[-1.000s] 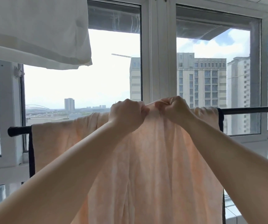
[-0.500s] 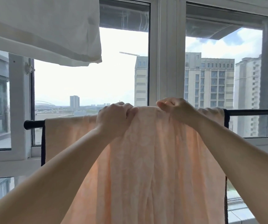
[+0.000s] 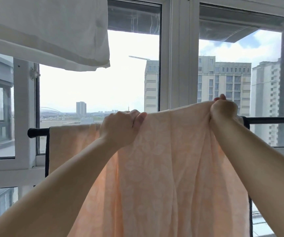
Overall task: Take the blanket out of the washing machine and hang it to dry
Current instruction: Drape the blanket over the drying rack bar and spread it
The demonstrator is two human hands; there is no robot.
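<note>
Your two hands both grip the top edge of one blanket (image 3: 163, 168), fingers curled over the cloth. Your left hand (image 3: 120, 129) bunches the fabric at the level of the rail (image 3: 273, 120), knuckles toward you and thumb pressed against the front of the cloth. Your right hand (image 3: 223, 110) holds its fold higher, above the rail, so the edge between your hands slopes up to the right. Both forearms reach up and forward from the lower corners, well apart.

You have one peach blanket with a faint pattern and a dark border. It hangs over one dark horizontal rail, draping down in long folds past the bottom of view. Left of your left hand, a stretch of it already lies flat over the rail, whose capped end sticks out beyond the border.

One white cloth (image 3: 48, 31) hangs overhead at the upper left, clear of the blanket.

Behind the rail stands a wall of white-framed windows (image 3: 177, 65), with several panes. Through them you see tall apartment blocks on the right, low distant buildings on the left and a bright, cloudy sky.
</note>
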